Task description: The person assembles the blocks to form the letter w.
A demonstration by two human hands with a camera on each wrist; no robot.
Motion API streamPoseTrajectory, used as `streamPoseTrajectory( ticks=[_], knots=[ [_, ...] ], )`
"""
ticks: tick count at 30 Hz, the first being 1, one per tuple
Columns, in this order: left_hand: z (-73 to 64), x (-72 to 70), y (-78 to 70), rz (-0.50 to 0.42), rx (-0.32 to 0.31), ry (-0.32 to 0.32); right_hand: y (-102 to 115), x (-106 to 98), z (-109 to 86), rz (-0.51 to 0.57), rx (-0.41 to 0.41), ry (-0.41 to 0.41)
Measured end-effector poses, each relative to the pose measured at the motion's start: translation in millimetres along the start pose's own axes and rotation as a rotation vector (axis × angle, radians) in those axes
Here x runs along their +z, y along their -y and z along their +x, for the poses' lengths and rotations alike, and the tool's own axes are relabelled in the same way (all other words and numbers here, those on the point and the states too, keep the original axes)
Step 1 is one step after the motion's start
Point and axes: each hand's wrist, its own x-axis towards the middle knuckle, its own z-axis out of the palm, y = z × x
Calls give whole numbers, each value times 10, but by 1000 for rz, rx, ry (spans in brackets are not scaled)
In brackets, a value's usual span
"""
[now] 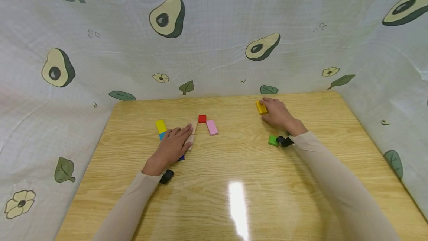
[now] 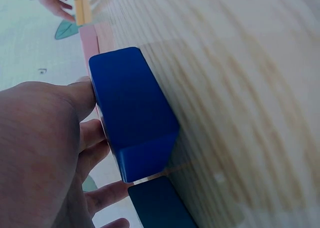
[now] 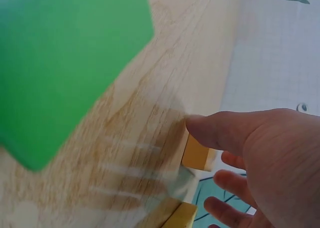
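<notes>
In the head view my left hand [image 1: 172, 147] rests over a cluster of blocks at left, fingers extended. Beneath or beside it are pale wood-coloured blocks [image 1: 191, 141], a yellow block [image 1: 161, 126], a light-blue block [image 1: 162, 135] and a dark-blue block [image 2: 132, 106], partly hidden. Far right, my right hand [image 1: 276, 112] has its thumb and fingers around an orange block [image 1: 261, 107]. The right wrist view shows the thumb at that block's end, with another yellow block [image 3: 181, 216] lower down. A green block [image 1: 273, 140] lies under the right wrist.
A red block [image 1: 202, 119] and a pink block [image 1: 212, 127] lie right of the left hand on the wooden table [image 1: 214, 181]. An avocado-print cloth [image 1: 214, 55] hangs along the back and sides. Each wrist carries a black camera [image 1: 167, 176].
</notes>
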Motion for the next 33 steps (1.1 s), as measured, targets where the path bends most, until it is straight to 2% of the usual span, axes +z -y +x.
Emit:
streamPoseTrajectory(
  ticks=[8,25,33],
  knots=[
    [3,3,-4,14,0,-9,-17,29,14,-33,-31,-26],
    [11,20,-4,23,-5,-3,-41,53,82,-19,-57,-34],
    [3,8,-3,17,-5,-2,139,45,54,-29,-101,-48]
  ],
)
